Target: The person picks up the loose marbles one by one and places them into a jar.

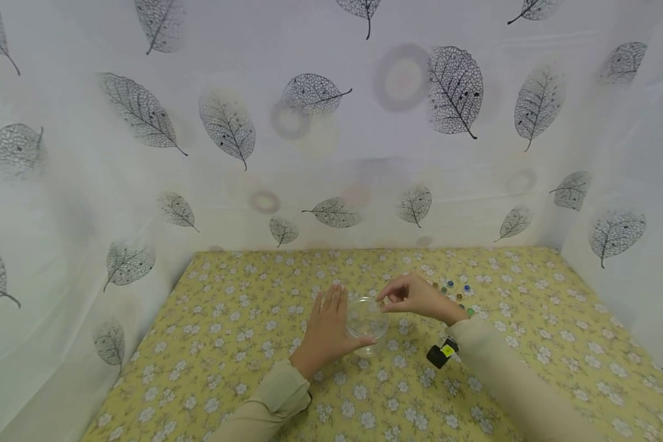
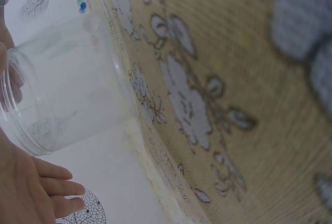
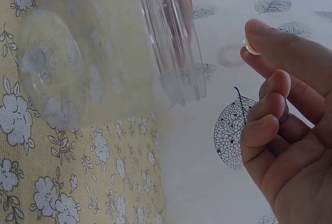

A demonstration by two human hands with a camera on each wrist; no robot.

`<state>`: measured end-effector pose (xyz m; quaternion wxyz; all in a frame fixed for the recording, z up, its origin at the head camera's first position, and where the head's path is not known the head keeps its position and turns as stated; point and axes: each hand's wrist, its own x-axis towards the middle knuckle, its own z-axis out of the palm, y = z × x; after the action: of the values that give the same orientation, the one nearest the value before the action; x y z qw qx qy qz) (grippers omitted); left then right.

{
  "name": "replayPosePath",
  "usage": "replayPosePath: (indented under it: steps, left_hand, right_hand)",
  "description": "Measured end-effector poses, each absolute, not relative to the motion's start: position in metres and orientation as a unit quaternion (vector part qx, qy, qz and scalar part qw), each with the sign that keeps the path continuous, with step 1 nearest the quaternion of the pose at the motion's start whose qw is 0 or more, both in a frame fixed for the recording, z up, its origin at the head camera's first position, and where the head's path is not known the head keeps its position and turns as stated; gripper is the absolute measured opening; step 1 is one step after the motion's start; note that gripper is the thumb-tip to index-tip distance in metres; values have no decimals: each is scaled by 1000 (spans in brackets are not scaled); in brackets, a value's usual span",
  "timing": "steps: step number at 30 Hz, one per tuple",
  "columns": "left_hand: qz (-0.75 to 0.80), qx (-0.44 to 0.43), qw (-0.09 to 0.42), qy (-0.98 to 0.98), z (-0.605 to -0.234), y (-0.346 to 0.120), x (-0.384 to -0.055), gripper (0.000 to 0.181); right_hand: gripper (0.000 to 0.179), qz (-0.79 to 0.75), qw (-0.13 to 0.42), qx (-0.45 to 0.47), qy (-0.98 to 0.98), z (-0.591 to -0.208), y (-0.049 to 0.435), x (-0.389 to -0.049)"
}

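Observation:
A clear jar with a ridged round rim stands upright on the cloth, its mouth facing up. Against its left side rests my left hand, fingers straight and thumb reaching across the front; the left wrist view shows those fingers extended beside the rim. Between the thumb and index finger of my right hand is a small clear marble with a touch of orange. In the head view the right hand is at the right edge of the jar's mouth, the marble mostly covered by fingertips.
Several blue, green and brown marbles lie loose to the right, among them a blue marble and a green marble. A yellow floral cloth covers the table. White leaf-print curtains surround it. A black wrist camera sits by the right sleeve.

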<state>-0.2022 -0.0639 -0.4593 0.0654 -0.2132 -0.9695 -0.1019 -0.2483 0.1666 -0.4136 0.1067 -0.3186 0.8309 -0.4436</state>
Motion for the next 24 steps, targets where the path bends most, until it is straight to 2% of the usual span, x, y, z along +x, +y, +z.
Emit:
replayPosePath:
  steps: [24]
  left_hand:
    - [-103,-212,69,-969,-458,-63,-202,115]
  right_hand:
    - [26,-434,107,-315,837,-409,171,-246]
